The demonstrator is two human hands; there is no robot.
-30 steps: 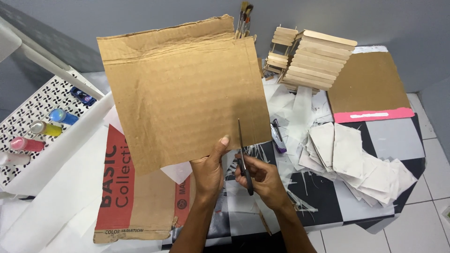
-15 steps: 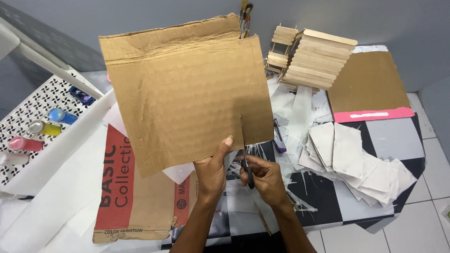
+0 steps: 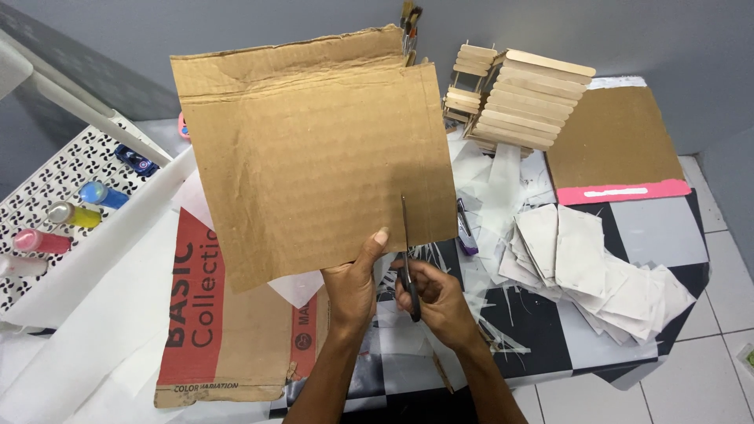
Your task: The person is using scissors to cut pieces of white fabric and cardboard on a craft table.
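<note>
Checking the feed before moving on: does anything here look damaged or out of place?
The cardboard sheet in the left hand has a ragged, torn top edge. Paper scraps lie strewn over the table.

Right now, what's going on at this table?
A person is cutting a large brown cardboard sheet with scissors. The left hand holds the sheet up by its lower edge, thumb on its face, while the right hand works the scissors, whose blade runs up into a short slit from that edge. A craft-stick model and white paper pieces lie on the table.
</note>
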